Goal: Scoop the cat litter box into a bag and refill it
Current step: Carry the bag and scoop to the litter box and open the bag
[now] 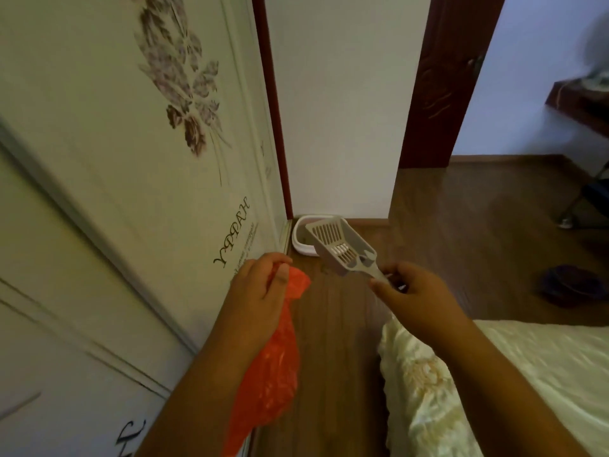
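Both hands are loaded, so think about the approach before anything else: your left hand [260, 291], at centre-left of the frame, has its fingers curled round the gathered top of the orange plastic bag [273, 367], which hangs down crumpled and closed along your forearm, while your right hand [412, 291], just right of centre, pinches the thin handle of the grey slotted scoop [341, 245], its basket tipped up and away from you and looking empty. Largest things first: the white wardrobe door [131, 192] fills the left of the frame and the bed [494, 390] crowds the lower right, leaving you a narrow strip of wooden floor [336, 341] to move along. At the far end of that strip, in the corner just above centre, sits the litter box [301, 239], partly hidden behind the scoop; its contents cannot be made out from here. You likely need to get close and low before scooping. Shake the bag's mouth open and set it just beside the box, so each scoop travels little. Take a fuller grip on the handle, since a fingertip pinch may twist under a loaded basket.
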Demonstrator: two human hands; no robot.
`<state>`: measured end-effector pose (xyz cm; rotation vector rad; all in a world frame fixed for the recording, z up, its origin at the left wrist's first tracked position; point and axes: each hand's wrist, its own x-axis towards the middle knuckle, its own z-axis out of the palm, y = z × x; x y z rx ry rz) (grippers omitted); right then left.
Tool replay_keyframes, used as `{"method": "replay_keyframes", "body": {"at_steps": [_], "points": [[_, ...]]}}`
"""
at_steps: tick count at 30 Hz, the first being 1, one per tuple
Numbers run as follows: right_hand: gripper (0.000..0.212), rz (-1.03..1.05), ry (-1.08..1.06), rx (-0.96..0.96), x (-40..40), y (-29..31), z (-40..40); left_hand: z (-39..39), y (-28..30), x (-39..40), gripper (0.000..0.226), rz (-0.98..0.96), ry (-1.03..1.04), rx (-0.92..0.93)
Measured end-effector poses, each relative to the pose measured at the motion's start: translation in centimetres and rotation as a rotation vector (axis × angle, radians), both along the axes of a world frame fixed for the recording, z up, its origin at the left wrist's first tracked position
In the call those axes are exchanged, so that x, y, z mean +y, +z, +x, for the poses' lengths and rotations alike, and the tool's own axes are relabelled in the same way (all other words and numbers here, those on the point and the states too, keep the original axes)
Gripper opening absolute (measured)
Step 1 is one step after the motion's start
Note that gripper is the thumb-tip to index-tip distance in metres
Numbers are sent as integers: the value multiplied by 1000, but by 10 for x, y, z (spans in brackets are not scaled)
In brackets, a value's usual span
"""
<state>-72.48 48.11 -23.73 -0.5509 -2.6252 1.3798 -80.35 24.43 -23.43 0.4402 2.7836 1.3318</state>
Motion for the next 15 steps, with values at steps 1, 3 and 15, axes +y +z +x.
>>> {"method": "replay_keyframes", "body": {"at_steps": [1, 3, 15], "points": [[27, -5, 5, 5, 6, 1, -10, -8, 1, 6, 26, 5, 3, 0], [23, -6, 20, 9, 17, 2, -27, -25, 2, 18, 24, 11, -2, 20], [19, 70, -61, -74, 71, -16, -156, -188, -31, 82, 28, -24, -100, -10]]}}
